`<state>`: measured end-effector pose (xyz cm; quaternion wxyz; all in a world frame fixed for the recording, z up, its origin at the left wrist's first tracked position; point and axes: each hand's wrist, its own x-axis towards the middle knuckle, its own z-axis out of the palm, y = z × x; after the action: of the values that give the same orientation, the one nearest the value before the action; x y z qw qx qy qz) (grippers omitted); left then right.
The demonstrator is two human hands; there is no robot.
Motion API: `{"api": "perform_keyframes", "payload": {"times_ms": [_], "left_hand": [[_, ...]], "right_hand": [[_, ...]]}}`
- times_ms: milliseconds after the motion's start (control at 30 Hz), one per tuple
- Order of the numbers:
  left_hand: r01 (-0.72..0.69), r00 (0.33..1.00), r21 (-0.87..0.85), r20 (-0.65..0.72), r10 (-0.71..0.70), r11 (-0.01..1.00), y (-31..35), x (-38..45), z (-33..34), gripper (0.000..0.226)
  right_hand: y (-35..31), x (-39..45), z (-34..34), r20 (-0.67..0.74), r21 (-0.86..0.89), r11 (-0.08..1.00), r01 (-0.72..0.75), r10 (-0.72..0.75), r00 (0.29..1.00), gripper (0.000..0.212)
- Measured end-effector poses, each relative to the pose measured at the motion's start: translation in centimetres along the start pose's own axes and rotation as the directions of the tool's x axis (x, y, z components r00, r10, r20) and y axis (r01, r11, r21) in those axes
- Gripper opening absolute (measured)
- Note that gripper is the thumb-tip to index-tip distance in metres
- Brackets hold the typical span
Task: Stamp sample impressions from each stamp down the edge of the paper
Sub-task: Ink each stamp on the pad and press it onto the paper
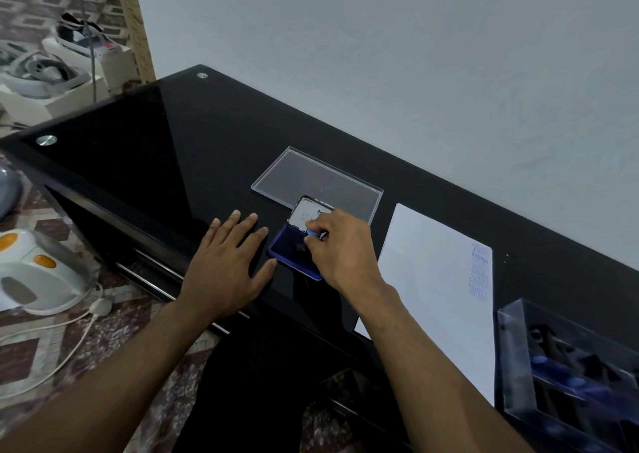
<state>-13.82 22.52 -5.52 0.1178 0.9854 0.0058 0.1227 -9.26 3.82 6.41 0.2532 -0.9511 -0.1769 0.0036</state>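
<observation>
Left hand (230, 262) flat on black glass table (145, 148), centre of frame, palm down, fingers (238, 226) straight and spread apart, thumb tip just beside near corner of blue ink pad (294, 255). Left forearm running in from lower left.

Right hand (340, 245) over ink pad, just right of centre, wrist slightly bent, forearm coming up from bottom right. Fingers curled together, pinching small stamp (313, 234) by its light-blue handle; stamp down on pad's dark inked surface, base mostly hidden under hand. Pad's hinged lid (307, 212) open, standing up behind it, white label inside, text too small to read.

Clear plastic lid (318, 179) lying flat behind pad, toward wall.

White paper (425, 279) right of centre, well clear of left hand, near right wrist. Column of blue impressions (480, 273) down its right edge; top one reads "FRAGILE", lower ones blurred.

Clear plastic box (567, 366) at lower right, just beside paper's right edge, dark and blue stamps inside, blurry.

Floor at left: white appliance (34, 273) with orange buttons, cord.
</observation>
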Motion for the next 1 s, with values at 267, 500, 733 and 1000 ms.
{"api": "perform_keyframes", "payload": {"times_ms": [267,500,733,1000], "left_hand": [[0.005,1.000,-0.012,0.005,-0.005,1.000,0.0,0.0,-0.2,0.075],[0.033,0.998,-0.090,0.048,-0.029,0.995,0.1,0.3,-0.9,0.079],[-0.029,0.999,-0.176,0.020,0.033,0.984,3.9,1.4,-1.5,0.077],[-0.154,0.986,-0.222,0.033,0.165,0.963,11.2,3.1,-1.1,0.068]], "right_hand": [[0.2,0.0,0.2,-0.026,0.035,0.999,0.000,0.001,1.000,0.017],[1.4,-0.5,1.2,-0.104,0.138,0.990,-0.017,0.031,0.994,0.024],[4.5,-2.2,-1.4,-0.273,0.184,0.983,-0.016,0.067,0.960,0.019],[9.1,-5.1,-4.9,-0.371,0.195,0.978,-0.075,0.144,0.917,0.022]]}}
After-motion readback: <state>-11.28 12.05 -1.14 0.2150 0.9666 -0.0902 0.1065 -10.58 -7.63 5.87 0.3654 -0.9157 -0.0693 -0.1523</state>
